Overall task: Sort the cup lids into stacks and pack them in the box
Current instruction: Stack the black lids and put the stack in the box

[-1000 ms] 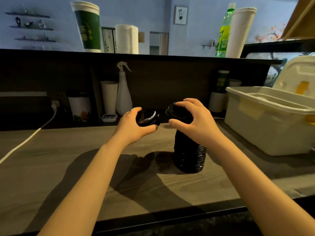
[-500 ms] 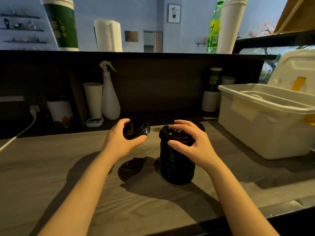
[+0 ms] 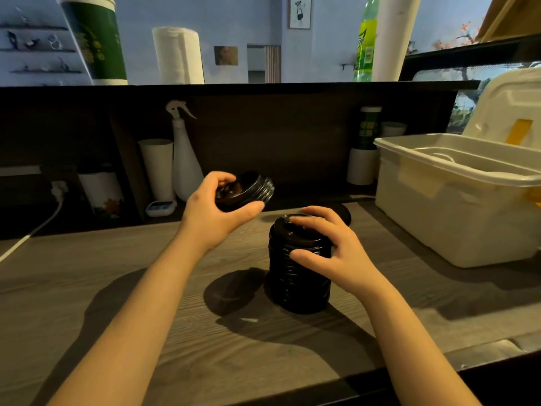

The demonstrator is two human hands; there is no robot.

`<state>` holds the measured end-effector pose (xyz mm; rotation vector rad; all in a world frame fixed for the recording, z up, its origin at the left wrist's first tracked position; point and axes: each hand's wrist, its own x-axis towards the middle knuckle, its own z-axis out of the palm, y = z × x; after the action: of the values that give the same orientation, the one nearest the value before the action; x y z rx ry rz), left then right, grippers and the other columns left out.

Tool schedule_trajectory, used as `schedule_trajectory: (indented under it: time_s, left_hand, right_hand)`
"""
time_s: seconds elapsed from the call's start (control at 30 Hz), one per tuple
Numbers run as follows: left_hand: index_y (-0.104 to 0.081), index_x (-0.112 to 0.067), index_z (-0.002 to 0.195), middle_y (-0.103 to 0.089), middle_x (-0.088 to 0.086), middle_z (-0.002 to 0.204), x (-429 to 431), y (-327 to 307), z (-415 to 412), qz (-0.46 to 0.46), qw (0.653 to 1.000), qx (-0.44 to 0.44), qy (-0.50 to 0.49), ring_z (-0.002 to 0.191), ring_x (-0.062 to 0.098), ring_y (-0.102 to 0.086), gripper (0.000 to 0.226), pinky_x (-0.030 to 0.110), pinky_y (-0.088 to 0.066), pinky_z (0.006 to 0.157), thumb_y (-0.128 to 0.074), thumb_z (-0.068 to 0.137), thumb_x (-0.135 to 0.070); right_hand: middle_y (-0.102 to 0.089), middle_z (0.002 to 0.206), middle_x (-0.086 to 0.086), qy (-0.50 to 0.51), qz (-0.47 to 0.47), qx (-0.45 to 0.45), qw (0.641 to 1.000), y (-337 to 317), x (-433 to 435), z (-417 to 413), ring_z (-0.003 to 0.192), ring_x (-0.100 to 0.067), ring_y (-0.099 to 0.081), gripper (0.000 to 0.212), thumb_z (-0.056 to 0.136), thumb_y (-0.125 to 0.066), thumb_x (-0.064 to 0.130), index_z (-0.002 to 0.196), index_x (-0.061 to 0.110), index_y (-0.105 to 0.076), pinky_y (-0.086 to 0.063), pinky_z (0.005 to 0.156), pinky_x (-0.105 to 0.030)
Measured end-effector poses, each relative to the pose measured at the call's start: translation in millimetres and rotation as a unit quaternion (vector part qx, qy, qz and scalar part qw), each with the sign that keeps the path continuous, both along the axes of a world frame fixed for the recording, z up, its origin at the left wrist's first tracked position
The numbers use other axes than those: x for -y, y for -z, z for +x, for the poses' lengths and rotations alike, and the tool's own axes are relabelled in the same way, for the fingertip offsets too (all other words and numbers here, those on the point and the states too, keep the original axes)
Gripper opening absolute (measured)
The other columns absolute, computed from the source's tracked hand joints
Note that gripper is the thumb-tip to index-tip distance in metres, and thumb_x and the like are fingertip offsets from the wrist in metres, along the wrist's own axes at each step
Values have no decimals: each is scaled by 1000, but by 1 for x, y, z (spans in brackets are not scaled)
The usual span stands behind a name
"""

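Note:
A tall stack of black cup lids [image 3: 295, 284] stands upright on the wooden counter [image 3: 123, 288]. My right hand [image 3: 328, 247] rests on its top, fingers over the top lid and thumb against the side. My left hand [image 3: 216, 212] holds a small bundle of black lids [image 3: 248, 190] tilted in the air, up and left of the stack. Another black lid [image 3: 342, 212] lies flat on the counter behind the stack, partly hidden by my right hand. The white plastic box [image 3: 456, 206] sits at the right with its hinged cover open.
Against the dark back panel stand a white spray bottle [image 3: 184, 159], white paper cups [image 3: 156, 168], a small timer [image 3: 161, 207] and a green canister [image 3: 367, 133]. A white cable [image 3: 32, 230] runs across the left. The counter's front edge is close.
My right hand has pressed its lid down onto the stack and now rests on top. My left hand has lifted and tilted its lids a little.

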<state>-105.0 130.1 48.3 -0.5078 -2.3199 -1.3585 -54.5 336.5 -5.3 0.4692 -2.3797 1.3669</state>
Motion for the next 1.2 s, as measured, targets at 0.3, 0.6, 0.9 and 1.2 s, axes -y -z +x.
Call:
schedule_trajectory:
  time_s: [0.3, 0.6, 0.9, 1.2]
  left_hand:
    - [-51, -32, 116, -52, -15, 111, -39, -16, 3, -175, 970, 49, 162, 99, 2, -53, 54, 13, -41, 72, -76, 69, -41]
    - [-15, -31, 145, -42, -14, 135, -42, 1, 0, -158, 948, 168, 218, 121, 9, -45, 97, 20, -41, 91, -78, 71, -35]
    - [-61, -24, 105, -64, 3, 106, -48, 37, 9, 187, 917, 285, 209, 108, 21, -58, 23, 33, -44, 89, -39, 97, -25]
    - [-65, -18, 113, -66, 9, 113, -53, 47, 2, 225, 917, 264, 196, 112, 25, -58, 44, 42, -41, 95, -50, 80, -45]
  right_hand:
    - [-18, 151, 16, -20, -92, 27, 995, 3, -6, 1, 135, -10, -34, 127, 48, -84, 47, 137, 60, 5, -40, 106, -41]
    - [-43, 133, 19, -27, -48, -7, 998, 1, -12, -1, 123, 1, -43, 72, 59, -87, 26, 116, 43, -48, -42, 104, -32]
    - [-44, 135, 19, -74, -75, 34, 994, 3, -14, -3, 123, 2, -44, 60, 59, -82, 44, 112, 39, -54, -41, 93, -14]
    - [-58, 119, 2, 147, -204, 43, 967, -6, -42, -53, 111, -14, -54, 25, 98, -43, 29, 119, 24, -56, -44, 76, -20]
